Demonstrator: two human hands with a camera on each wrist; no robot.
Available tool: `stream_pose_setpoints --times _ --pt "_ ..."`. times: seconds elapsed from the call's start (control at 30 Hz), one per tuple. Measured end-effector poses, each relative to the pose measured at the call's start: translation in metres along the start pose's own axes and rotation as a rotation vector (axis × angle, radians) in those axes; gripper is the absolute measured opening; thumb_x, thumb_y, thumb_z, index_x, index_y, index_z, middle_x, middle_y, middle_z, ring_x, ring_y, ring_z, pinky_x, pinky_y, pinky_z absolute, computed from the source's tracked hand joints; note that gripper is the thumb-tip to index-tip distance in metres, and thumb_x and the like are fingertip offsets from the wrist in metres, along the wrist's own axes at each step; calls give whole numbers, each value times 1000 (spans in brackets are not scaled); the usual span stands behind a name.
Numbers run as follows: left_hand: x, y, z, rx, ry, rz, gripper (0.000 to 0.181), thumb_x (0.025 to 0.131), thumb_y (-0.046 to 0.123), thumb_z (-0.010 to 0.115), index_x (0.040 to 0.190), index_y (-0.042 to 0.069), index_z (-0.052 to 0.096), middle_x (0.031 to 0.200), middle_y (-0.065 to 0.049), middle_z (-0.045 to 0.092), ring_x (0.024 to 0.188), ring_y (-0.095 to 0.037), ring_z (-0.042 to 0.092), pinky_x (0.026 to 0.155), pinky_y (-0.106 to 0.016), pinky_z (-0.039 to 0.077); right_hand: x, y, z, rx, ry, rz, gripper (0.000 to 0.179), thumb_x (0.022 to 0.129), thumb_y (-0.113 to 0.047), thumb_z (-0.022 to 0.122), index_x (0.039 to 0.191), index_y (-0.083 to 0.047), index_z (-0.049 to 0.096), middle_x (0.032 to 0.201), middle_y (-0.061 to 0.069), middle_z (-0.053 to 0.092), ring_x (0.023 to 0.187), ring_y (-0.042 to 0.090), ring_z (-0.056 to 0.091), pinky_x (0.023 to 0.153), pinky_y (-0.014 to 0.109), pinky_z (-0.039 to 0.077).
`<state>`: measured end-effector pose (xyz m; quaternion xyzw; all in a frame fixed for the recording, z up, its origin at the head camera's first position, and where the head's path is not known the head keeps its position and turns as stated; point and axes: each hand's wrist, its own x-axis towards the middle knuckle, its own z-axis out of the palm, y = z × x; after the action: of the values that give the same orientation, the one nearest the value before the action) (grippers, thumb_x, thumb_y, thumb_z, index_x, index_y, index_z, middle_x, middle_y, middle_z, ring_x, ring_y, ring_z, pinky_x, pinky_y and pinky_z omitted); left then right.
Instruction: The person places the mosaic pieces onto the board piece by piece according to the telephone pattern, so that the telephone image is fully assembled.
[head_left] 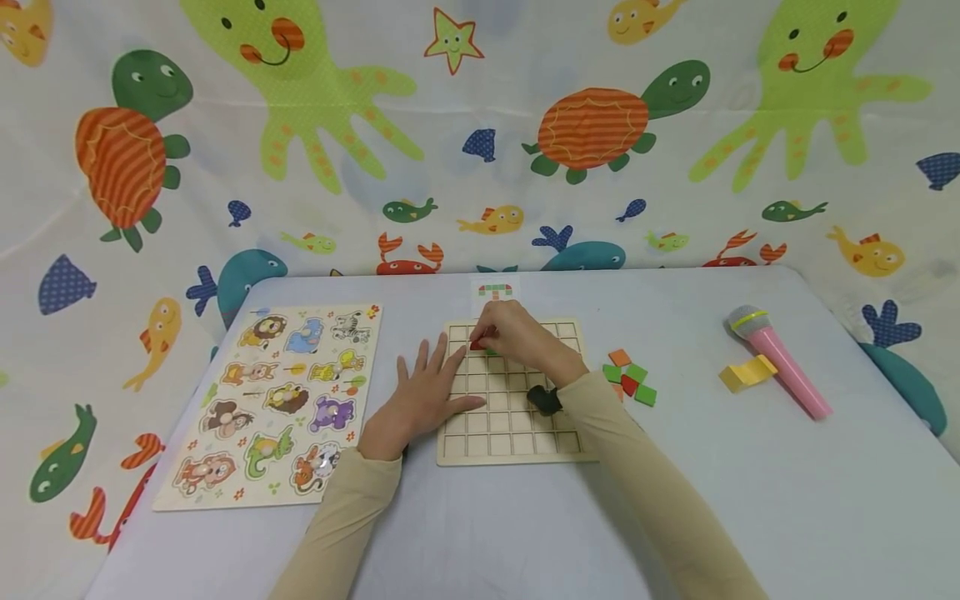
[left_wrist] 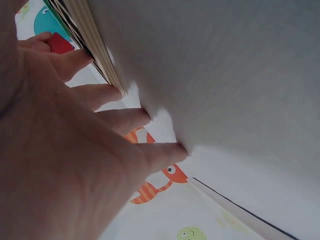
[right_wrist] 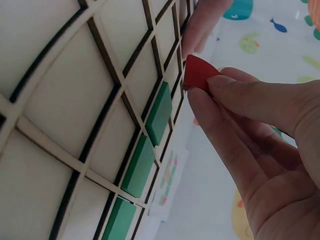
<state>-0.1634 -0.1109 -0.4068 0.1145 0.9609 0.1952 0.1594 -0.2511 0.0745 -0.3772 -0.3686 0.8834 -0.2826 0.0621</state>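
Observation:
Between thumb and fingertips, my right hand (head_left: pixel 517 335) pinches a red tile (right_wrist: pixel 199 72) close over the upper left of a wooden grid board (head_left: pixel 467 460). In the right wrist view, several green tiles (right_wrist: pixel 139 167) sit in a row of the grid's cells. My left hand (head_left: pixel 423 398) is spread at the board's left side, thumb reaching over the grid and fingers along its edge. Behind the board lies a small card (head_left: pixel 495 287) printed with a pattern of coloured squares, partly covered by the right hand.
Loose orange, green and red tiles (head_left: pixel 637 372) lie right of the board. Farther right are a yellow block (head_left: pixel 747 373) and a pink toy microphone (head_left: pixel 787 371). An animal puzzle board (head_left: pixel 255 329) lies on the left, near the left forearm. A printed curtain (head_left: pixel 465 92) hangs behind the table.

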Motion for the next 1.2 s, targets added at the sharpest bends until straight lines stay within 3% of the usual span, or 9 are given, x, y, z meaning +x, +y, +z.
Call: stream_pose_setpoints --times 0.23,0.7,1.2 --pt "0 0 -1 -6 -1 2 90 101 55 63 166 6 24 174 -23 1 158 -49 -4 119 -75 -3 1 2 2 -50 -24 -1 12 94 2 76 102 -2 83 98 9 75 99 25 69 92 36 57" --pt "1 1 -2 5 3 5 91 101 55 64 166 6 25 173 -23 1 158 -50 -3 119 -75 -2 3 6 5 -60 -9 -54 14 96 5 72 103 1 82 99 12 76 100 26 70 89 33 58" --pt "1 1 -2 12 -3 0 91 100 56 64 166 7 26 174 -23 2 158 -49 -3 118 -76 -1 4 2 7 -132 -82 -31 16 99 3 69 109 2 81 106 13 75 105 27 71 92 33 58"
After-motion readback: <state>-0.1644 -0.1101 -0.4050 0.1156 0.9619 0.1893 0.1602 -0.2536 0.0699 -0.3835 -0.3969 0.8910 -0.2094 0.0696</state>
